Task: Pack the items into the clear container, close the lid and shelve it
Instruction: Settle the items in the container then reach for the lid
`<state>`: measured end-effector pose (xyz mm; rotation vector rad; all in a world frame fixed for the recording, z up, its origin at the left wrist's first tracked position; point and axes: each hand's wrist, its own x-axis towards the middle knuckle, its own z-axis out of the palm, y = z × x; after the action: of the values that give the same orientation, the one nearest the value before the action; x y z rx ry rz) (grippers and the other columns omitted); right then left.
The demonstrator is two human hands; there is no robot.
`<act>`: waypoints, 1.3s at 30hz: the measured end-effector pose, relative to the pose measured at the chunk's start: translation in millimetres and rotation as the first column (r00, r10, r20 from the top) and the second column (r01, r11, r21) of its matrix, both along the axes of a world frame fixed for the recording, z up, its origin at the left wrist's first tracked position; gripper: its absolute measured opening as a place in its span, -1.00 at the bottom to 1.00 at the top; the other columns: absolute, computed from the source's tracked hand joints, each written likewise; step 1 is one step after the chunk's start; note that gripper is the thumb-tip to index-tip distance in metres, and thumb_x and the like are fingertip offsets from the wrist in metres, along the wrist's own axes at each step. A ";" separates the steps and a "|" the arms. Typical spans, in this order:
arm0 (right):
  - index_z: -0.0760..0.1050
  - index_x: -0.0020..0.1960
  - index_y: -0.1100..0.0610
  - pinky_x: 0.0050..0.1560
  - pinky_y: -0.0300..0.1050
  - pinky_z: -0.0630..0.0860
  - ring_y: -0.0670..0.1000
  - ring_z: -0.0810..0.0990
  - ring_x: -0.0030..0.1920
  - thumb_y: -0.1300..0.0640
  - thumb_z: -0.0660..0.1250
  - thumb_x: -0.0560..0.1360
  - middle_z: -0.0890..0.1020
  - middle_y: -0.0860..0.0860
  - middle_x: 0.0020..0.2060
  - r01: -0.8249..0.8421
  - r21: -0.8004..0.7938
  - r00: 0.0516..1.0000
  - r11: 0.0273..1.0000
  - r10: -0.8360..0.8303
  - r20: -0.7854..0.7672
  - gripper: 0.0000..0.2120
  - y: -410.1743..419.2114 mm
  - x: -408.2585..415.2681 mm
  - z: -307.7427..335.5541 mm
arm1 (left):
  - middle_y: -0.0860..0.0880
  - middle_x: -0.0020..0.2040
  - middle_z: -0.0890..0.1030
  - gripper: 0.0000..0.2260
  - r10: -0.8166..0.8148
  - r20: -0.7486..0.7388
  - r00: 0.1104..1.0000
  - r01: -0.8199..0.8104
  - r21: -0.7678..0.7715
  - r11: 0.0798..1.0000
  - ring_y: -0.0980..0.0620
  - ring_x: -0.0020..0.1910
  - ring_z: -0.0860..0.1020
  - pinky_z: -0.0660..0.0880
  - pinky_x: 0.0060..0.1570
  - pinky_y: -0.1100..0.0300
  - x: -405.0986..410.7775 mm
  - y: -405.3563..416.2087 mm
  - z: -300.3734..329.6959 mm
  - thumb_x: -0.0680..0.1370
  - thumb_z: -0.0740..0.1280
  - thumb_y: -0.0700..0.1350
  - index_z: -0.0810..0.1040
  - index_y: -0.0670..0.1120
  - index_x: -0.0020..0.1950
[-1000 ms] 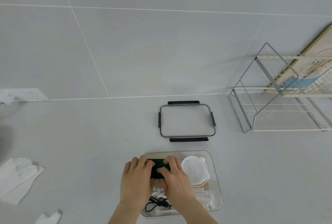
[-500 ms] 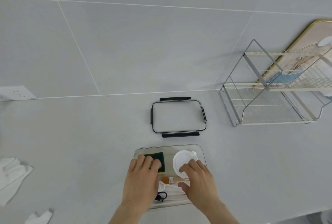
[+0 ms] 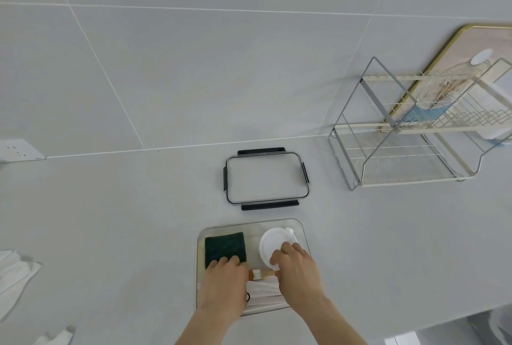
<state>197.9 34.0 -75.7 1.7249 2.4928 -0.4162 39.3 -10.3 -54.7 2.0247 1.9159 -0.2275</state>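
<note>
The clear container (image 3: 249, 223) stands near the counter's front edge. Inside it lie a dark green sponge (image 3: 224, 246) at the far left, a round white disc (image 3: 273, 245) at the far right, a small wooden-handled piece (image 3: 263, 274), folded white cloth (image 3: 263, 293) and a bit of black cord (image 3: 247, 296). My left hand (image 3: 224, 286) lies palm down in the container, fingertips on the sponge's near edge. My right hand (image 3: 300, 278) rests its fingertips on the white disc. The clear lid (image 3: 266, 178) with black clips lies flat beyond the container.
A two-level wire rack (image 3: 401, 151) stands at the right against the tiled wall, with a gold-rimmed board (image 3: 471, 48) behind it. Crumpled white cloths (image 3: 13, 275) lie at the left front. A wall socket (image 3: 19, 149) sits at the far left. The counter edge drops off at the lower right.
Both hands let go of the sponge, which now lies flat at the container's far left. My right hand moved over to the white disc; my left hand drew back slightly.
</note>
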 end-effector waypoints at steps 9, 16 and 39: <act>0.65 -0.16 -0.05 -0.34 -0.23 0.60 0.00 0.64 -0.17 0.28 0.68 -0.11 0.62 -0.13 -0.27 -0.048 0.003 0.996 0.999 0.049 -0.081 -0.43 9.0 16.6 -1.9 | 0.07 0.31 0.53 -0.59 -0.100 0.174 0.980 0.099 0.014 0.995 0.00 0.27 0.48 0.38 0.34 0.10 22.9 9.0 -5.4 0.58 0.29 -0.04 0.36 0.11 0.43; 0.65 -0.27 -0.08 -0.35 -0.29 0.58 -0.05 0.64 -0.26 0.28 0.66 -0.22 0.60 -0.16 -0.38 -0.087 0.040 0.993 0.995 0.089 -0.074 -0.43 5.3 17.2 -0.3 | 0.07 0.26 0.59 -0.61 -0.083 0.203 0.976 0.095 -0.048 0.994 0.00 0.20 0.54 0.45 0.29 0.11 22.8 7.7 -9.7 0.58 0.28 -0.12 0.42 0.13 0.40; 0.47 0.37 -0.02 0.08 -0.03 0.45 0.09 0.52 0.21 0.22 0.17 0.57 0.57 0.00 0.23 -0.219 -0.233 0.957 0.948 0.161 -0.243 -0.60 -31.5 -17.5 30.6 | -0.03 0.13 0.60 -0.64 -0.053 -0.092 0.994 0.050 -0.038 0.998 -0.08 0.12 0.52 0.41 0.13 0.10 -34.6 -12.6 12.6 0.48 0.27 -0.29 0.52 -0.03 0.23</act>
<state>180.3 2.5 -45.1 1.3918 2.5790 -0.9136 4.7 -22.9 -42.1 2.0752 1.9010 -0.3723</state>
